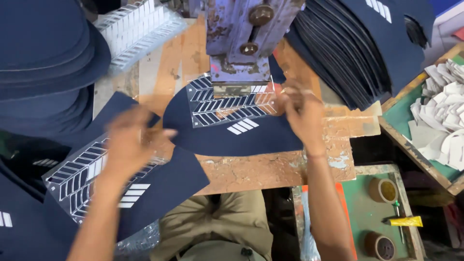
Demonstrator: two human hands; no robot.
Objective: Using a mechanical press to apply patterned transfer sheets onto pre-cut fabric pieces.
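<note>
Head view: worn wooden bench (270, 169), orange-brown w/ chipped pale patches; a metal press head (239, 41), paint flaked purple-grey, stands over its back edge; the person's khaki lap shows below the bench.

Stacks of navy fabric pieces rise at upper left (46, 48) and fan out at upper right (353, 53); a clear sheet of white strip stickers (137, 31) lies at upper left of the bench; at far right a green-lined wooden tray (401, 116) holds a heap of white paper scraps (442, 111); lower right, a green shelf w/ two brown tape rolls (383, 189) and a yellow tube (403, 221).

Under the press lies a navy fabric piece (232, 137) w/ white stripes, a clear stencil sheet (227, 104) w/ chevron cut-outs on top of it; right hand (302, 113) sits at the stencil's right edge, fingers bent onto it, apparently pinching the edge, though blur hides the grip.

Left hand (128, 145) is blurred, fingers spread and loose, over a second clear stencil (84, 176) lying on another navy piece (159, 186) at bench front-left; cannot tell if it grips the stencil or only hovers above; the two hands are well apart.
</note>
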